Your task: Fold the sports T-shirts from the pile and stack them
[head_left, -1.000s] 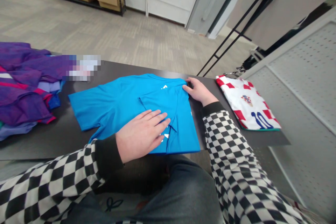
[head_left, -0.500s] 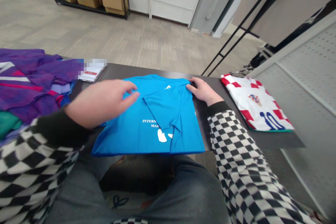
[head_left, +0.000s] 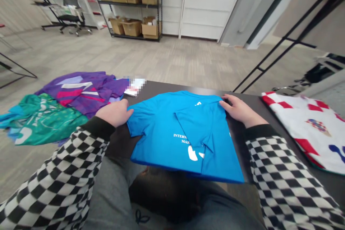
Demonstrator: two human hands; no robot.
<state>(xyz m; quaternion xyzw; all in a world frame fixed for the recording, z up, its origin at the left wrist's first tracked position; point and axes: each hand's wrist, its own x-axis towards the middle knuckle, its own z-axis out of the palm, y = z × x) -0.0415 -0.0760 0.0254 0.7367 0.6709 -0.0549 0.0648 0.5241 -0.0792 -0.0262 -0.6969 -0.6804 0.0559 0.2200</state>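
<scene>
Head view: the bright blue short-sleeved fabric T-shirt lies on the flat dark tabletop before me, one sleeve folded inward. My left hand touches the outstretched sleeve, my right hand the corner beside the collar; whether either grips cloth, I cannot tell. A rumpled purple-and-green jersey heap lies left, a folded red-and-white checked jersey right.

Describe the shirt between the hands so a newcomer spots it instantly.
On the dark table, look between the left hand and right hand. The blue shirt there has one sleeve folded inward. Unlike the jumbled heap left of it and the red-and-white shirt to its right, it is bright blue with white lettering.
</scene>
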